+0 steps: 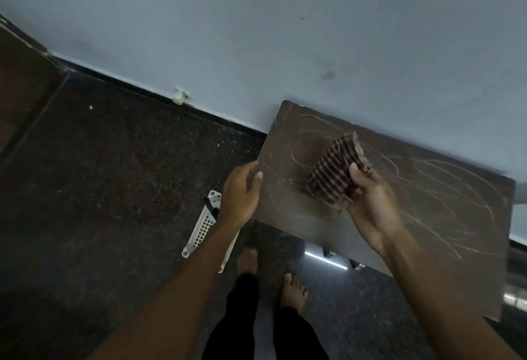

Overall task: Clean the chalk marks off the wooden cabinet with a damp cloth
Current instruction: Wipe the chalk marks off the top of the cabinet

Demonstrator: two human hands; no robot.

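Note:
The dark brown wooden cabinet top [445, 217] stands against the wall at the right, and looping white chalk marks [456, 185] cover most of it. My right hand [373, 202] grips a folded brown-and-white striped cloth [333, 174] just above the left part of the top. My left hand [242, 191] hovers at the cabinet's left edge with relaxed fingers, holding nothing.
A white perforated plastic panel [204, 228] lies on the dark speckled floor [114, 188] left of the cabinet. My bare feet [295, 291] stand in front of it. A pale blue wall [256, 31] runs behind, and a dark wooden door [20, 80] is at the far left.

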